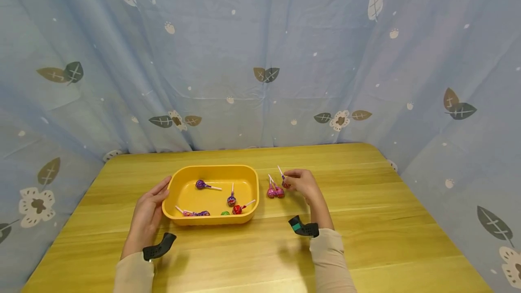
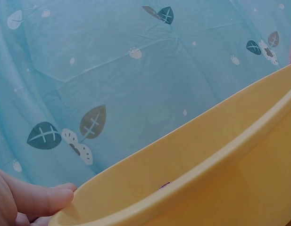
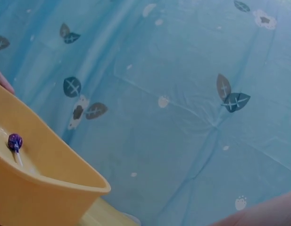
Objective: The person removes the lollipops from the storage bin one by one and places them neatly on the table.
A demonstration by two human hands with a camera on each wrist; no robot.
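Note:
My left hand [image 1: 145, 214] grips the left end of a yellow plastic basin [image 1: 211, 221], with the thumb at its rim in the left wrist view. Inside lie several lollipops: a purple lollipop [image 1: 200, 184], a blue-purple lollipop [image 1: 231, 201], a red lollipop [image 1: 237, 210], and others partly hidden by the front wall, one of them green [image 1: 225, 213]. To the right of the basin, my right hand [image 1: 305, 186] pinches a lollipop [image 1: 281, 171] by its wrapped head, stick pointing up and away. Two pink lollipops [image 1: 279, 192] lie on the table just left of those fingertips.
The wooden table [image 1: 386, 220] has a rounded far edge. Behind it and at both sides hangs a blue curtain [image 1: 228, 49] with leaf and flower prints. A black wrist mount [image 1: 159, 248] sits on the left wrist, another [image 1: 304, 227] on the right.

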